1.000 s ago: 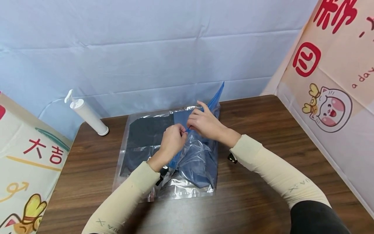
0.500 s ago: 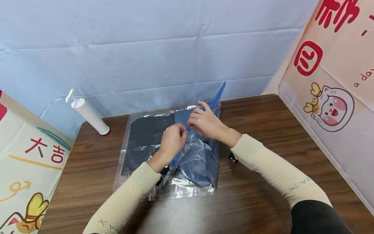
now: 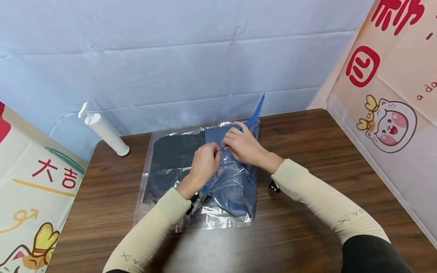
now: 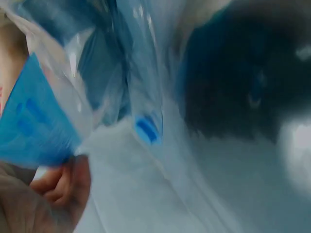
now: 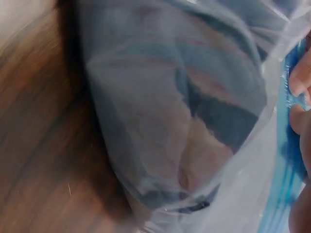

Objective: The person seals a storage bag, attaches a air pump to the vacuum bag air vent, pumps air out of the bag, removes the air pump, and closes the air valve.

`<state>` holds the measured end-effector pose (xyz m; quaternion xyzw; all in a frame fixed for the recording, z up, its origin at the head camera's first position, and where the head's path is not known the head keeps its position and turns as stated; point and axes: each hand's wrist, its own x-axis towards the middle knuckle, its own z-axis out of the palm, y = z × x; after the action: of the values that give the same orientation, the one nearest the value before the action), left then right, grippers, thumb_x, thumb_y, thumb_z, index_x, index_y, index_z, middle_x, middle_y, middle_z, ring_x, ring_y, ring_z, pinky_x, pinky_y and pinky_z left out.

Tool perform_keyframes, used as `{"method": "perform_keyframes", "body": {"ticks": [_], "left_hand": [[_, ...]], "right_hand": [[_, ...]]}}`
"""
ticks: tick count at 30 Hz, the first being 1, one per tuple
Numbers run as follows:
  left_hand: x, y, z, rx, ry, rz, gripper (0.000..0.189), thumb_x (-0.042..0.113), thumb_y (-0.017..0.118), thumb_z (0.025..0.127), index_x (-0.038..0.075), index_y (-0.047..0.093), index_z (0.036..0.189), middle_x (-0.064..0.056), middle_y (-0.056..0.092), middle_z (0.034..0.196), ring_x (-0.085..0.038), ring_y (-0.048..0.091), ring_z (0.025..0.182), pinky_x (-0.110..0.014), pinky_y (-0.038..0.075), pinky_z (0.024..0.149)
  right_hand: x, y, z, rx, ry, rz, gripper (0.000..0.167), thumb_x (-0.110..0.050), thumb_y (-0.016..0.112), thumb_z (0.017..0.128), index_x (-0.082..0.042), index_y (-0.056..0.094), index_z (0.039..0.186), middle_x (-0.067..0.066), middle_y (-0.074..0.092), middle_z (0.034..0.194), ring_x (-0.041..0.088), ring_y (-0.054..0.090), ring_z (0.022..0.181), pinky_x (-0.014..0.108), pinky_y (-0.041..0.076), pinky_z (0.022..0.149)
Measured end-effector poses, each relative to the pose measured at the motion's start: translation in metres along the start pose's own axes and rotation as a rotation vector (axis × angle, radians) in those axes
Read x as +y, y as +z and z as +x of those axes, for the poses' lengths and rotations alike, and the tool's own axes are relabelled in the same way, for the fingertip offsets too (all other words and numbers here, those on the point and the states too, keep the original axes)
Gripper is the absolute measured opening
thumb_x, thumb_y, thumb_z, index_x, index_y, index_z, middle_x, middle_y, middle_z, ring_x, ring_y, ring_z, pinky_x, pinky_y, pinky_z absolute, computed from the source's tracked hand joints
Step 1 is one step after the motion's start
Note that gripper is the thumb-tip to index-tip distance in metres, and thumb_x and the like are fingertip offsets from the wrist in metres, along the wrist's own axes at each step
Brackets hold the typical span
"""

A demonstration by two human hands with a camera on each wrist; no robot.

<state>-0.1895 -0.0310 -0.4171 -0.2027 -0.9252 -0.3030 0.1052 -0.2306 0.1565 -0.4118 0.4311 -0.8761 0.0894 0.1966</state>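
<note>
A clear plastic storage bag [image 3: 227,182] with dark and blue folded cloth [image 3: 177,151] inside lies flat on the table. Its blue zip strip [image 3: 256,113] is lifted, and the far end points up towards the back wall. My left hand [image 3: 206,161] pinches the strip near the middle of the bag. Just to its right, my right hand [image 3: 243,144] pinches the same strip, index finger raised. In the left wrist view a blue corner [image 4: 39,121] of the bag stands above the fingers. The right wrist view shows fingertips on the blue strip [image 5: 284,160].
A white hand pump [image 3: 107,132] stands at the table's back left. The wooden table [image 3: 300,144] meets a pale cloth wall [image 3: 187,68] behind, with printed cloths [image 3: 392,94] on both sides.
The head view has shifted a little, so everything sits slightly further right. My right index finger has come down somewhat. Both hands still pinch the strip.
</note>
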Motion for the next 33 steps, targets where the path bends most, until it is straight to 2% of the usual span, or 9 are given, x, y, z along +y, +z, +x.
{"method": "perform_keyframes", "body": {"ticks": [5,9,13,16,22,28,33], "left_hand": [[0.0,-0.008,0.004,-0.138,-0.081,-0.006,0.008,0.011,0.07,0.098,0.004,0.068,0.094,-0.009,0.072,0.09,-0.02,0.067,0.074,-0.034,0.054,0.068],[0.001,-0.013,0.005,-0.178,-0.091,-0.036,0.008,0.011,0.068,0.099,0.004,0.068,0.097,-0.009,0.072,0.092,-0.02,0.068,0.076,-0.033,0.055,0.067],[-0.001,-0.015,0.005,-0.18,-0.087,-0.049,0.007,0.011,0.068,0.098,0.006,0.067,0.094,-0.004,0.069,0.085,-0.015,0.063,0.069,-0.03,0.052,0.063],[-0.003,-0.014,0.005,-0.17,-0.091,-0.045,0.006,0.011,0.069,0.096,0.007,0.067,0.092,-0.002,0.066,0.081,-0.014,0.06,0.066,-0.031,0.05,0.061],[0.0,-0.01,0.01,-0.119,-0.082,-0.065,0.008,0.013,0.071,0.095,0.007,0.069,0.1,-0.005,0.067,0.092,-0.017,0.062,0.077,-0.033,0.053,0.068],[-0.001,-0.006,0.013,-0.089,-0.066,-0.044,0.009,0.012,0.068,0.098,0.008,0.069,0.09,-0.002,0.068,0.081,-0.013,0.061,0.066,-0.031,0.051,0.062],[-0.001,-0.003,0.013,-0.058,-0.057,-0.051,0.009,0.01,0.066,0.098,0.007,0.068,0.09,-0.003,0.066,0.081,-0.014,0.059,0.065,-0.032,0.05,0.063]], "right_hand": [[0.005,-0.005,-0.001,-0.012,-0.006,0.01,0.006,-0.013,0.077,0.093,-0.014,0.074,0.098,-0.001,0.071,0.099,0.023,0.061,0.107,0.058,0.022,0.12],[0.009,-0.007,0.0,0.001,-0.006,0.017,0.01,-0.012,0.078,0.092,-0.014,0.073,0.101,0.0,0.07,0.103,0.024,0.06,0.111,0.055,0.026,0.118],[0.011,-0.006,0.0,0.015,-0.011,0.043,0.011,-0.01,0.076,0.092,-0.011,0.072,0.103,0.005,0.068,0.108,0.028,0.059,0.112,0.05,0.039,0.108],[0.012,-0.006,0.001,0.029,-0.016,0.059,0.009,-0.01,0.076,0.092,-0.01,0.071,0.099,0.006,0.066,0.105,0.03,0.059,0.107,0.047,0.044,0.098],[0.012,-0.008,0.003,0.028,-0.006,0.064,0.007,-0.01,0.078,0.09,-0.01,0.071,0.093,0.003,0.065,0.095,0.027,0.059,0.098,0.046,0.044,0.091],[0.012,-0.008,0.001,0.03,-0.007,0.093,0.008,-0.007,0.077,0.09,-0.01,0.071,0.095,0.004,0.066,0.096,0.027,0.059,0.099,0.046,0.045,0.09],[0.014,-0.007,0.0,0.042,-0.008,0.075,0.007,-0.005,0.075,0.091,-0.01,0.07,0.094,0.004,0.066,0.096,0.027,0.059,0.098,0.046,0.044,0.091]]}}
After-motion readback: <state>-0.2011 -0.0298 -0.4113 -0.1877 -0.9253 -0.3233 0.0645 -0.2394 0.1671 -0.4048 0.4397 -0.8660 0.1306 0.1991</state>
